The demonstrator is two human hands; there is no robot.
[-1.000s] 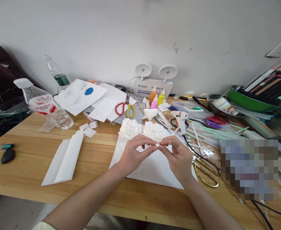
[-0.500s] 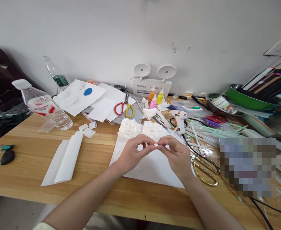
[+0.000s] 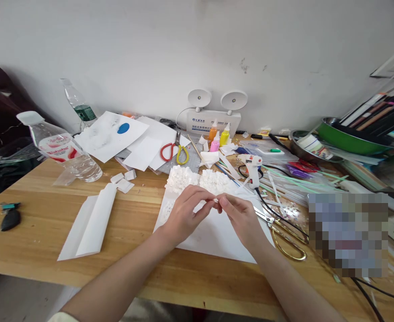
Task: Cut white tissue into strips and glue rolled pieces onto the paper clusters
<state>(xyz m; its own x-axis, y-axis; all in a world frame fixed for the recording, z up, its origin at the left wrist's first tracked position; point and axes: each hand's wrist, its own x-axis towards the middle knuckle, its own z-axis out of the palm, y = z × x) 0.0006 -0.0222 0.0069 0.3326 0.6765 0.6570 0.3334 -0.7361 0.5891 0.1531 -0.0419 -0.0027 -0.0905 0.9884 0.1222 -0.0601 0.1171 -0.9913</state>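
Between the fingertips of both hands is a small white piece of paper (image 3: 216, 201), mostly covered by the fingers. My left hand (image 3: 189, 212) pinches it from the left, thumb against forefinger. From the right, my right hand (image 3: 242, 218) closes on it with thumb and bent fingers. Under the hands lies a white sheet (image 3: 213, 241). On its far part sit crumpled white paper clusters, one at the left (image 3: 180, 178) and another at the right (image 3: 214, 180). Gold-handled scissors (image 3: 289, 239) rest beside my right wrist, their blades partly on the sheet.
A glue gun (image 3: 252, 170) with a black cord stands behind my right hand. Red-and-yellow scissors (image 3: 174, 153) and small paint bottles (image 3: 215, 141) lie farther back. At left are folded paper (image 3: 94, 223) and a water bottle (image 3: 66, 150). Cluttered strips and bowls fill the right.
My right hand has turned and dropped slightly, its fingers curling more around the small white piece. Both hands have shifted a little, uncovering the scissors' blades.
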